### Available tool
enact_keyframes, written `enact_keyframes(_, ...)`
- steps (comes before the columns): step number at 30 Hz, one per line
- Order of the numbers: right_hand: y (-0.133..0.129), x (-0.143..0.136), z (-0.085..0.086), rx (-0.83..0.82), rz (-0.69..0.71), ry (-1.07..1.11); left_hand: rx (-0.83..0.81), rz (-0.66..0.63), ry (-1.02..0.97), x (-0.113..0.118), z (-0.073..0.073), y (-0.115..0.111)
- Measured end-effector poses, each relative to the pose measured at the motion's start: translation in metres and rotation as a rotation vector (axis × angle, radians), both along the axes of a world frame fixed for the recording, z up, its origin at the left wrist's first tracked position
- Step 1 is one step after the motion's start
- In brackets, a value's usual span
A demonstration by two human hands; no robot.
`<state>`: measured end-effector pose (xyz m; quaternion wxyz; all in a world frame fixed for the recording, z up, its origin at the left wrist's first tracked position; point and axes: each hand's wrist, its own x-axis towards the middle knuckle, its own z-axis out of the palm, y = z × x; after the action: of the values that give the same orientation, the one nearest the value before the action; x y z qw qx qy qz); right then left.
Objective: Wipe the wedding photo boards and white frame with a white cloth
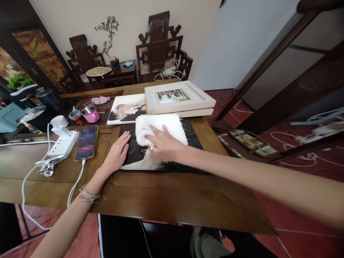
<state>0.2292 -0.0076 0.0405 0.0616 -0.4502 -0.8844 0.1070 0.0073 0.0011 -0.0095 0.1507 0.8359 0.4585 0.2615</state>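
Note:
A dark photo panel (134,156) with a pale dress-like shape near its lower edge lies flat on the wooden table (150,193). Across its upper middle is a folded white fluffy cloth (172,127). My right hand (163,143), a ring on one finger, presses on the cloth from above with fingers spread. At the panel's left edge my left hand (118,150) rests flat, its fingers stretched out over the border. The cloth and my right forearm hide parts of the panel.
Behind the panel lie stacked light wooden picture frames (180,96) and a white-edged photo panel (129,107). To the left are a charging phone (86,143), a power strip (63,143), cables and a pink mug (90,114). Carved chairs (159,43) stand at the wall.

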Motion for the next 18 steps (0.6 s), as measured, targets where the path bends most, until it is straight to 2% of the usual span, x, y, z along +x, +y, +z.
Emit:
enact_keyframes(3,-0.049,-0.003,0.002,-0.092,0.085,-0.021,0.003,-0.002,0.004,0.0,-0.001,0.0)
enact_keyframes(6,-0.094,-0.003,0.013,-0.212,0.192,0.007,0.01,-0.007,-0.004,0.0,-0.001,0.0)
enact_keyframes(9,-0.109,0.0,0.022,-0.264,0.228,0.074,0.007,-0.011,-0.015,0.0,-0.001,0.0)
enact_keyframes(12,-0.089,0.001,0.022,-0.227,0.186,0.1,-0.001,-0.007,-0.019,0.0,-0.001,0.0)
enact_keyframes(18,0.0,-0.008,0.009,-0.009,0.06,0.046,-0.002,-0.007,-0.025,0.001,0.0,-0.001)
